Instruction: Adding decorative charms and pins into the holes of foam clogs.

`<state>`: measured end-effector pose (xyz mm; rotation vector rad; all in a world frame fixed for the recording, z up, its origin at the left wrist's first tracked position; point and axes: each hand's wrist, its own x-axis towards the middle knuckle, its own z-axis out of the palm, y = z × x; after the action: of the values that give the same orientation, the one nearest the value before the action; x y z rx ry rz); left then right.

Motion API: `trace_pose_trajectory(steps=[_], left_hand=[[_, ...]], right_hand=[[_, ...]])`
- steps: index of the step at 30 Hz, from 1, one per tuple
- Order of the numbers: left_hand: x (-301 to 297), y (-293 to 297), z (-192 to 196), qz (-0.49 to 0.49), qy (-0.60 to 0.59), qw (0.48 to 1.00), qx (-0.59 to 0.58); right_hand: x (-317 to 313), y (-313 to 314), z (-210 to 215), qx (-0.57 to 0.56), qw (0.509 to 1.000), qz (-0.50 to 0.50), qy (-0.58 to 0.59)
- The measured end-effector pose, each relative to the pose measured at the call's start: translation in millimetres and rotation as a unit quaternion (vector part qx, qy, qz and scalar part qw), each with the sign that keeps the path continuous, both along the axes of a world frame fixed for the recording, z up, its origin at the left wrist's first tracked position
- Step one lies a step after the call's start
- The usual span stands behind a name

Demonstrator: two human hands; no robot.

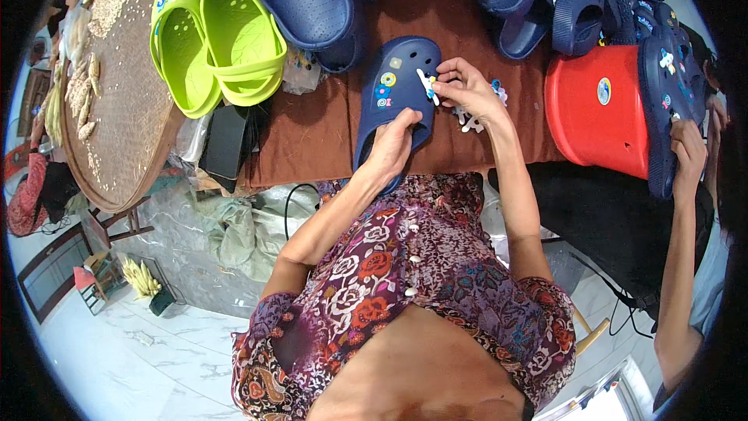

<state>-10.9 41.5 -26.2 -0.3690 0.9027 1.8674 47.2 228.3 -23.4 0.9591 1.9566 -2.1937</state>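
Note:
A navy blue clog [404,95] lies toe-away on the brown cloth in front of me. My left hand [392,143] is closed around its open heel end, thumb on top. With my right hand [466,92] I pinch a white shoe charm with a bit of blue [425,83] against the right side of the clog's upper. Whether its stud sits in a hole, I cannot tell. Several colourful charms, among them a yellow-ringed one [388,79], show on the upper's left side. Beside my right hand lies a small heap of loose charms [470,120], partly hidden by the wrist.
Lime green clogs [241,47] and larger navy clogs [300,0] stand at far left, beside a round woven tray [125,132] of kernels. More navy clogs [578,4] fill the far right. Past a red tub [596,105], another person's hand [687,152] grips a navy clog [659,129].

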Motion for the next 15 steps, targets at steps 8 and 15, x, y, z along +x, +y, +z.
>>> trace_pose_trajectory(steps=[8, 15], left_hand=[[3, -1, -2, 0.006, 0.012, 1.000, -0.013], [6, 1, 0, -0.006, 0.030, 0.999, -0.020]], right_hand=[[-5, 2, 9, 0.016, 0.998, 0.053, 0.000], [-4, -5, 4, 0.012, 0.999, 0.042, 0.009]])
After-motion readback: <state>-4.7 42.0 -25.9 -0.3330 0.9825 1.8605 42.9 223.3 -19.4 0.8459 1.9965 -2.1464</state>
